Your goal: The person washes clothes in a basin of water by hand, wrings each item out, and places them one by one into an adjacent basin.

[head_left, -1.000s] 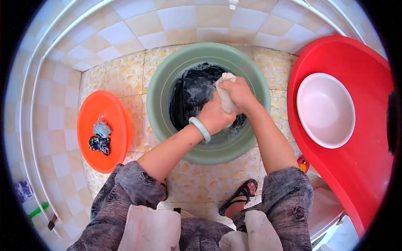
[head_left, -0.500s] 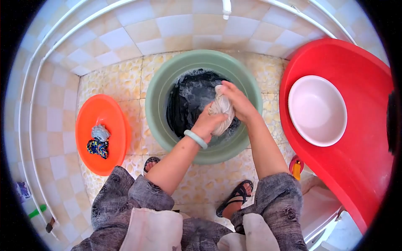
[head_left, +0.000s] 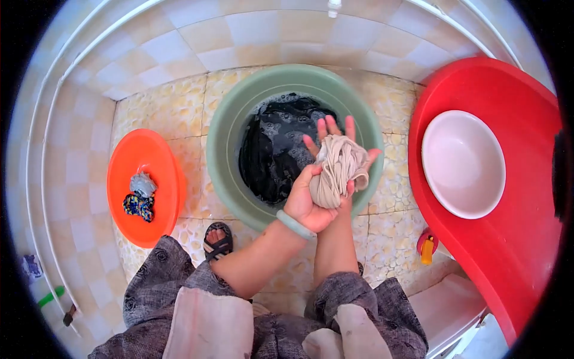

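A bunched beige cloth (head_left: 339,170) is held above the right side of a green basin (head_left: 224,173). My left hand (head_left: 308,205), below a pale bracelet, grips its lower left side with the fingers wrapped round it. Under and behind the cloth, my right hand (head_left: 350,133) lies palm up with its fingers spread, and the cloth rests on it. Dark fabric (head_left: 269,149) lies in sudsy water inside the basin.
An orange basin (head_left: 125,173) with a grey cloth (head_left: 143,185) and a multicoloured cloth (head_left: 139,206) stands left. A white bowl (head_left: 463,164) sits in a large red tub (head_left: 520,197) at right. Pipes (head_left: 45,149) run along the tiled wall.
The twisted cloth is now a looser bundle and has moved right and slightly down. My right hand has turned palm up beneath it and spread its fingers. My left hand has moved right and down.
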`<act>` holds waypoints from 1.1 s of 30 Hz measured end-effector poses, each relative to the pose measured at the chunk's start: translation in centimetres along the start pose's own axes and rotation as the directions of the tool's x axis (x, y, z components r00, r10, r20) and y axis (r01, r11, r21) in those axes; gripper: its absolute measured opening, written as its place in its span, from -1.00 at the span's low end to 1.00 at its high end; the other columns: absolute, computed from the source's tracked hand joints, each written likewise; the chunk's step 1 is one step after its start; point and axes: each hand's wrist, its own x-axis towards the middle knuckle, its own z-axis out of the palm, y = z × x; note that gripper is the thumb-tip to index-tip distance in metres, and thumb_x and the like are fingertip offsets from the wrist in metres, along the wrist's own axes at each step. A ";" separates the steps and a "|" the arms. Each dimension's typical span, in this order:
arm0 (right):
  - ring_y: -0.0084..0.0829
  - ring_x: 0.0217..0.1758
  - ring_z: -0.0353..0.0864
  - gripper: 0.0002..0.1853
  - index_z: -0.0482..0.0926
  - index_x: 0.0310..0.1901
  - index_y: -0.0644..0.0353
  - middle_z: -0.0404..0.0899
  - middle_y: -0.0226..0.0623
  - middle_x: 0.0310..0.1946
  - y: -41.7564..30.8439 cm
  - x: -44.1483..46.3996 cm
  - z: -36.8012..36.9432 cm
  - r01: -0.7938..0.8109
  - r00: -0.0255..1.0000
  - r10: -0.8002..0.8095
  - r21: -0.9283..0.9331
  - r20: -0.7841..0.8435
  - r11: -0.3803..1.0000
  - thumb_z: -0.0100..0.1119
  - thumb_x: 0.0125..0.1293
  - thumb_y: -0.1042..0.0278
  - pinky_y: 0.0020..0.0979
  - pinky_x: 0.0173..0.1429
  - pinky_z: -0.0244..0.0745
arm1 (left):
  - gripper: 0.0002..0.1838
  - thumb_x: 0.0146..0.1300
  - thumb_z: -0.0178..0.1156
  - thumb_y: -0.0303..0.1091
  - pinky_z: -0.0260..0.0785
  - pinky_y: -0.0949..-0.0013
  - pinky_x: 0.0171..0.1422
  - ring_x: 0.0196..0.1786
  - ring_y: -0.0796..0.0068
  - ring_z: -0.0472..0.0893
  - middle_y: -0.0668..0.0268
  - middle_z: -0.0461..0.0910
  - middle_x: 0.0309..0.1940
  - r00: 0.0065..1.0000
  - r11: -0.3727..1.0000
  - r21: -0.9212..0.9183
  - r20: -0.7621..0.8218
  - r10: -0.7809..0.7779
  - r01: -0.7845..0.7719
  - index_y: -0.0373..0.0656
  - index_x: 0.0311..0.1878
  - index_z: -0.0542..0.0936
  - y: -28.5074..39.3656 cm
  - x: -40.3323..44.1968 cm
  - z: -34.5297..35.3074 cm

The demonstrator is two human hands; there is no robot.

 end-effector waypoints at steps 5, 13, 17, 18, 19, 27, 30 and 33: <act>0.03 0.19 0.44 -0.02 0.25 0.31 0.28 0.39 0.19 0.16 -3.6 -0.7 0.0 -0.003 0.994 0.042 -0.349 0.105 0.937 -0.13 0.17 -0.52 0.02 0.13 0.50 | -0.60 0.34 -0.10 -0.08 0.43 0.29 -0.23 -0.08 0.22 0.56 0.29 0.53 0.05 0.993 0.997 0.048 -0.105 0.060 -0.055 0.05 0.17 0.46 -0.1 -0.2 -0.1; -0.39 -0.35 0.60 -0.69 0.53 -0.26 0.31 0.60 -0.17 -0.38 -5.9 -0.2 0.5 -0.254 0.958 0.274 -0.701 -0.086 0.666 0.17 0.31 0.15 -0.39 -0.21 0.55 | -0.62 0.30 0.19 -0.20 0.42 0.33 -0.03 -0.05 0.48 0.56 0.38 0.57 -0.07 0.997 0.870 0.490 -0.017 0.069 -0.052 -0.05 0.14 0.44 -0.7 -0.6 -0.1; -0.54 -0.48 0.50 -0.68 0.51 -0.48 0.22 0.55 -0.31 -0.54 -6.1 2.0 3.2 -0.281 0.949 0.251 -0.874 -0.192 0.395 0.21 0.28 0.15 -0.50 -0.38 0.40 | -0.62 0.21 0.29 -0.33 0.41 0.38 -0.04 -0.10 0.54 0.54 0.37 0.56 -0.14 0.997 0.673 0.735 0.064 0.050 -0.081 -0.12 0.08 0.46 0.0 0.7 1.4; -0.56 -0.49 0.48 -0.67 0.51 -0.51 0.21 0.53 -0.33 -0.56 -5.9 2.8 4.0 -0.276 0.942 0.275 -0.911 -0.192 0.307 0.21 0.28 0.13 -0.50 -0.39 0.38 | -0.62 0.20 0.29 -0.35 0.41 0.39 -0.04 -0.11 0.55 0.54 0.36 0.56 -0.15 0.995 0.608 0.789 0.083 0.048 -0.095 -0.13 0.07 0.47 0.3 1.0 1.9; -0.59 -0.50 0.46 -0.65 0.50 -0.54 0.20 0.52 -0.36 -0.59 -5.9 3.6 4.7 -0.265 0.935 0.296 -0.940 -0.195 0.217 0.21 0.28 0.11 -0.51 -0.40 0.36 | -0.62 0.13 0.28 -0.44 0.40 0.40 -0.04 -0.12 0.56 0.53 0.36 0.55 -0.17 0.987 0.560 0.812 0.130 0.096 -0.161 -0.16 0.04 0.47 0.3 1.3 2.3; -0.37 -0.54 0.50 -0.56 0.52 -0.55 0.28 0.52 -0.25 -0.64 -4.4 6.2 9.1 0.047 0.957 0.283 -0.927 -0.065 -0.371 0.13 0.31 0.04 -0.33 -0.37 0.35 | -0.61 -0.05 0.31 -0.28 0.45 0.29 -0.03 -0.16 0.32 0.64 0.14 0.64 -0.26 0.873 0.028 0.971 0.201 0.444 -0.238 -0.26 -0.14 0.56 0.7 1.9 4.4; 0.00 -0.41 0.58 -0.56 0.57 -0.46 0.31 0.58 0.02 -0.53 -2.8 6.2 8.4 0.144 0.948 0.311 -0.783 -0.066 -0.606 0.07 0.33 0.04 -0.14 -0.24 0.43 | -0.45 -0.04 0.34 -0.26 0.40 0.29 0.07 -0.04 0.30 0.59 0.15 0.60 -0.07 0.844 -0.041 0.995 0.096 0.527 -0.087 -0.21 0.06 0.45 0.5 2.0 3.5; 0.19 -0.24 0.54 -0.58 0.61 -0.39 0.28 0.58 0.15 -0.39 -0.9 5.5 7.9 0.261 0.933 0.358 -0.608 -0.040 -0.749 0.01 0.36 0.05 -0.02 -0.09 0.45 | -0.53 -0.03 0.35 -0.19 0.43 0.26 -0.04 -0.13 0.26 0.62 0.12 0.63 -0.21 0.777 -0.053 0.982 0.175 0.605 -0.180 -0.19 -0.05 0.52 0.6 2.5 1.1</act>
